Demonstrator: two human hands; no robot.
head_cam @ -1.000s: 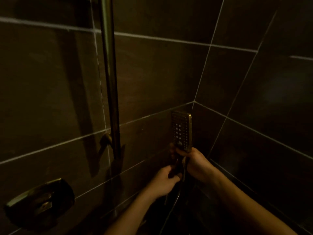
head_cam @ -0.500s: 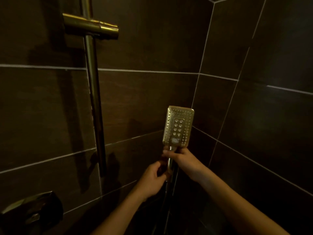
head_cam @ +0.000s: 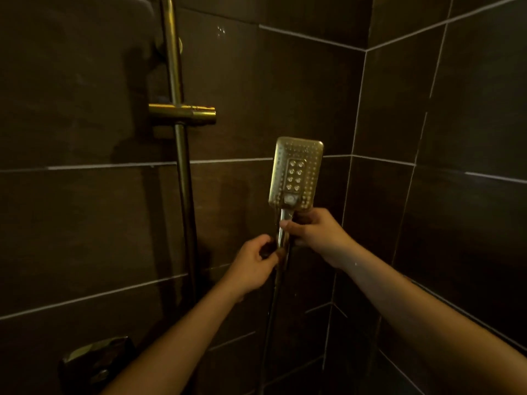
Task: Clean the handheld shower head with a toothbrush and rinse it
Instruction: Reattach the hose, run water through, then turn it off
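Note:
The brass handheld shower head [head_cam: 296, 173] is held upright in the middle of the view, its square nozzle face turned toward me. My right hand [head_cam: 315, 233] grips the handle just under the head. My left hand [head_cam: 252, 265] curls round the lower end of the handle where the hose [head_cam: 271, 315] joins it. The hose hangs straight down between my forearms. No toothbrush is in view.
A vertical brass slide rail [head_cam: 181, 155] with a holder bracket [head_cam: 182, 112] runs down the dark tiled wall to the left. A mixer handle [head_cam: 94, 359] sits at the bottom left. The tiled corner [head_cam: 356, 155] lies just behind the shower head.
Both hands have raised the shower head, and its face has turned fully toward me. The view has tilted upward, so the holder bracket now sits lower in frame.

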